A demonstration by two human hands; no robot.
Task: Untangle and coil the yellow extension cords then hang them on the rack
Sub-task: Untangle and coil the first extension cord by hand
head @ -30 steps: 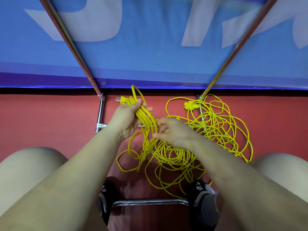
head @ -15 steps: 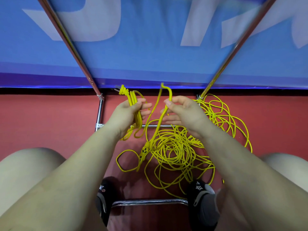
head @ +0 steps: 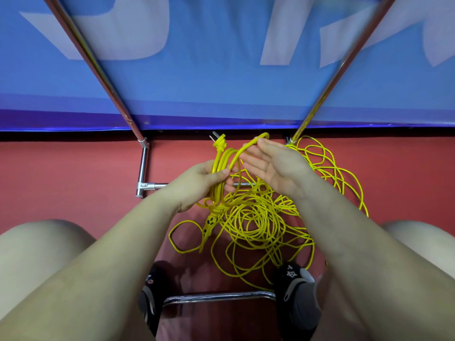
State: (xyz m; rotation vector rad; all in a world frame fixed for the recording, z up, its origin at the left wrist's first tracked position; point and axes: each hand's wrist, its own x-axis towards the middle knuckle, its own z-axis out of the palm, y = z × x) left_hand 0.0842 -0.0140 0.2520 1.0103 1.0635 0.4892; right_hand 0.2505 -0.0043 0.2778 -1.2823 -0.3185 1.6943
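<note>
A tangle of yellow extension cord (head: 256,222) lies on the red floor between my knees. My left hand (head: 204,183) grips a small coil of several loops, and the pronged plug (head: 218,143) sticks up above that fist. A yellow socket strip (head: 209,223) hangs below the same hand. My right hand (head: 273,163) is raised palm up, with a fresh loop of cord pinched between thumb and fingertips next to the coil. The chrome rack (head: 145,166) stands ahead, its two uprights rising left and right.
A blue banner with white lettering (head: 221,70) hangs behind the rack. A low chrome bar (head: 216,297) crosses the floor between my two black shoes (head: 298,289). My bare knees sit at both lower corners. More cord loops spread right past the right upright (head: 305,124).
My right hand has lifted a length of cord out of the pile and carried it leftward to the coil in my left hand. The left hand has stayed nearly still.
</note>
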